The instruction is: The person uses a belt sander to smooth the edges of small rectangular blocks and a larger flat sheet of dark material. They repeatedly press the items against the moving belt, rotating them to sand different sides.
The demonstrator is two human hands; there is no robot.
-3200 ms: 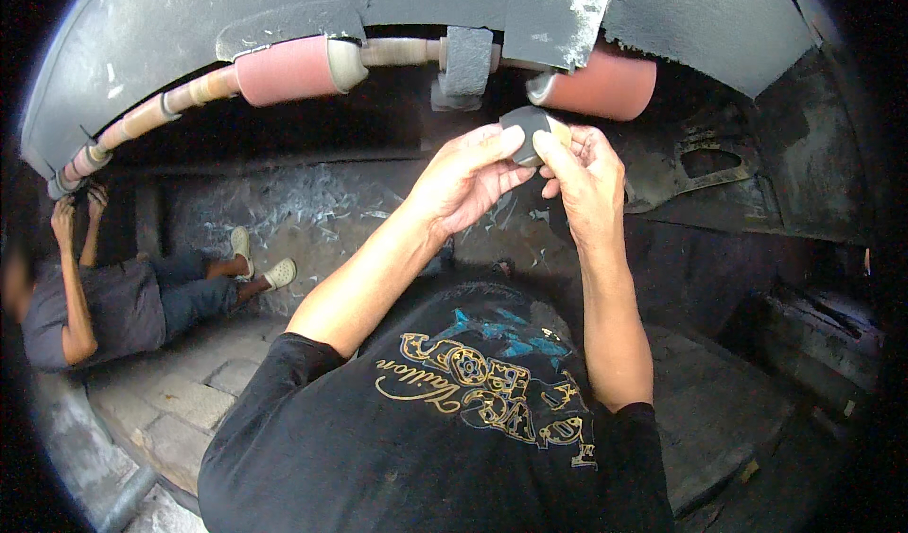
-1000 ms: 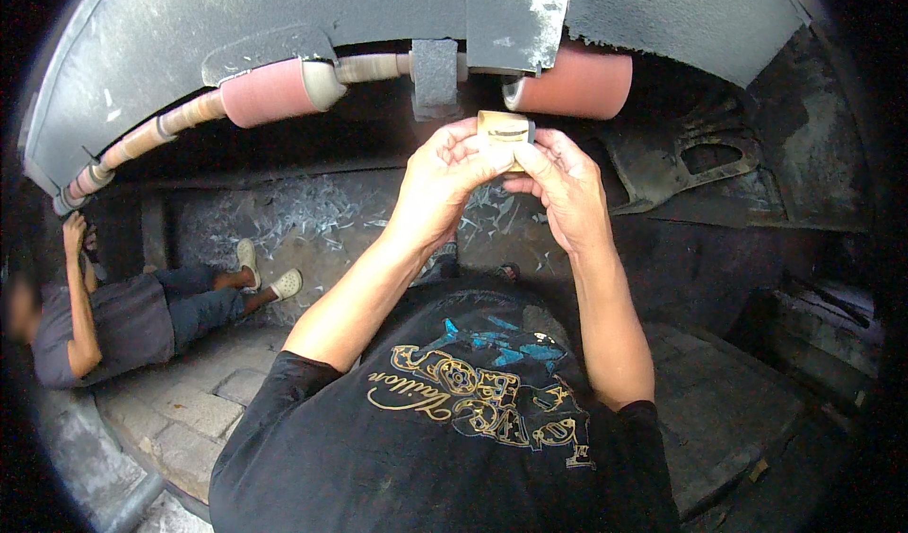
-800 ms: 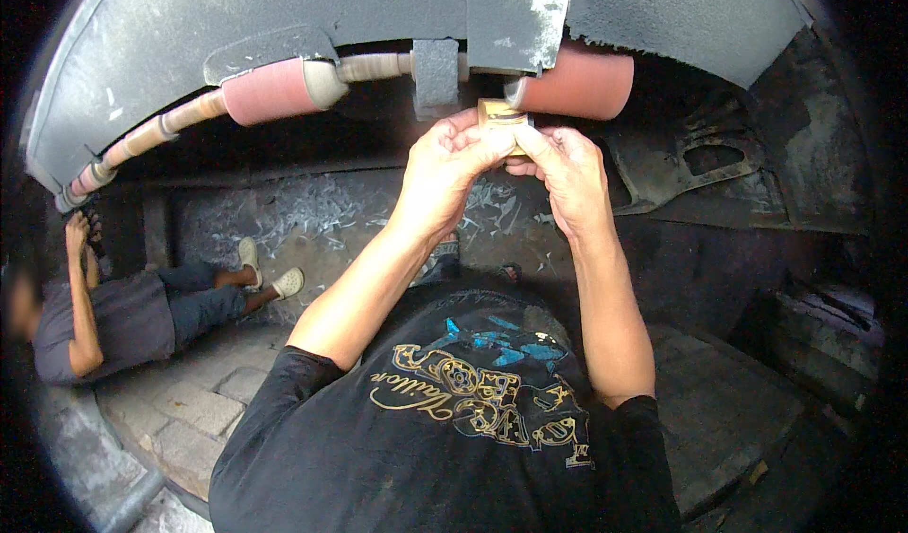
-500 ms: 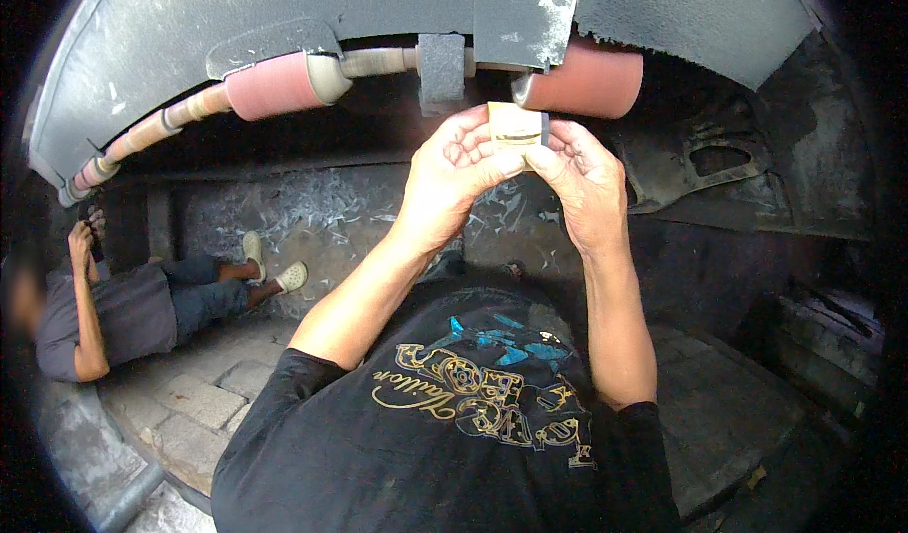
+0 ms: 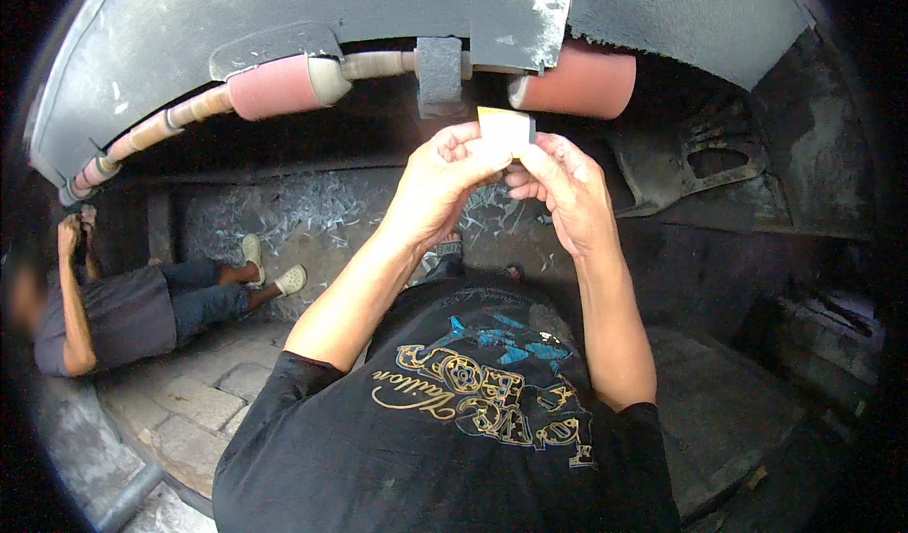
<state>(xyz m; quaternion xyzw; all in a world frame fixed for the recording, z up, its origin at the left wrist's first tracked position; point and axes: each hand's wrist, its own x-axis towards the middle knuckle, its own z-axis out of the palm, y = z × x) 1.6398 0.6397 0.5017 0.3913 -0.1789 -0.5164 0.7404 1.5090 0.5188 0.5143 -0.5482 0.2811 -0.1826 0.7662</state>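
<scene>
Closest is the black T-shirt (image 5: 378, 438) of the wearer, with gold lettering and a blue design across the chest. Two bare forearms reach up past it, and the hands come together at the fingertips. The left hand (image 5: 437, 181) pinches the lower left part of a small flat piece (image 5: 506, 134), thumb in front and fingers behind, while the right hand (image 5: 573, 192) grips its lower right side in the same way. The piece shows a pale face, yellowish at the top left corner, with a dark grey strip along its right edge. It sits just below the left end of a red roller (image 5: 584, 87) in the view; whether they touch, I cannot tell. Left of that roller, a grey block (image 5: 439, 74) hangs over a shaft (image 5: 378, 64), which carries a second red roller (image 5: 274, 88). A large grey cover (image 5: 397, 3) arches above. Lower down, pale scraps (image 5: 307, 197) litter the dark floor. Farther off at left, a co-worker (image 5: 118, 320) in pale clogs (image 5: 291, 280) raises both hands near the shaft's far end.
</scene>
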